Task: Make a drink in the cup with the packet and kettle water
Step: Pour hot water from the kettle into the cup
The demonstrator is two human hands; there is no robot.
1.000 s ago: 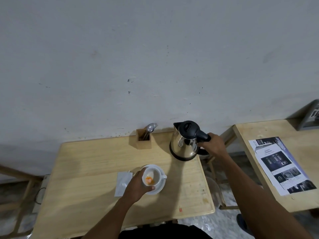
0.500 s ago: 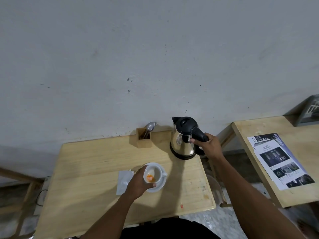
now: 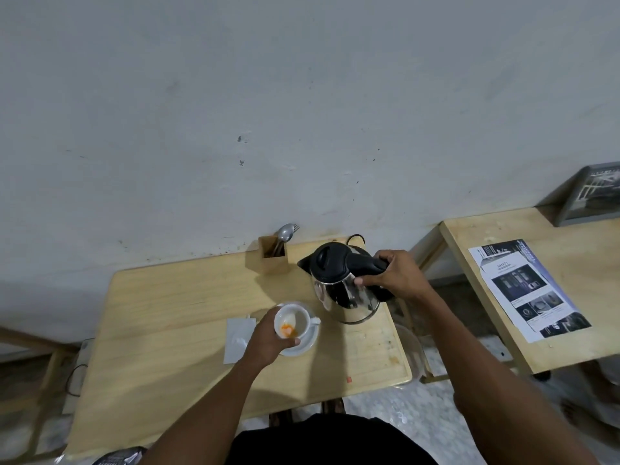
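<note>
Right hand (image 3: 399, 278) clamped on black handle of one steel kettle (image 3: 342, 290), lifted near table's (image 3: 167, 330) right edge. Left hand (image 3: 268, 340) wrapped round one white cup (image 3: 293, 325) holding orange powder, on white saucer (image 3: 310, 342). One white packet (image 3: 236, 338) beside it. "SAFETY" heading on leaflet (image 3: 526, 290).

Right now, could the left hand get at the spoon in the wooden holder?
Probably not freely: the left hand is gripping the cup, and the spoon stands farther back by the wall.

Silver kettle (image 3: 349, 297) with black lid, white cup (image 3: 295, 325) holding orange powder (image 3: 288, 329), pale wooden table (image 3: 167, 330).
</note>
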